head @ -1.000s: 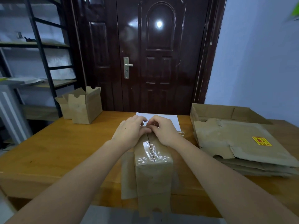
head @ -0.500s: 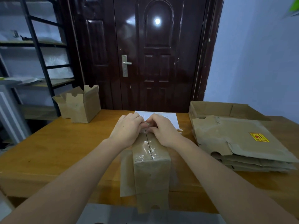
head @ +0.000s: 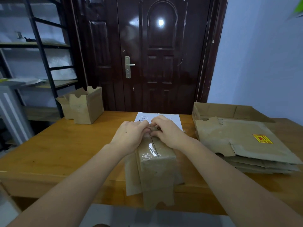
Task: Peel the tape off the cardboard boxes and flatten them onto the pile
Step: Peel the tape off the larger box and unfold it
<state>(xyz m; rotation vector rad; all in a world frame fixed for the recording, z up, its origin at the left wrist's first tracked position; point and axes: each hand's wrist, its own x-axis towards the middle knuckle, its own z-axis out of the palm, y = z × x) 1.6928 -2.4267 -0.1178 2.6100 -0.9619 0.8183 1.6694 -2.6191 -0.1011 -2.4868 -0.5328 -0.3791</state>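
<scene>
Taped brown box upright at table edge, flattened pile rightward.

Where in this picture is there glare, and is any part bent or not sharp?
Head view: a bright lamp reflection sits on the glossy door; clear tape on the box under the left hand and right hand also shines. The wide lens bends the shelf frame at the left edge, and the green thing in the top right corner is blurred.
</scene>
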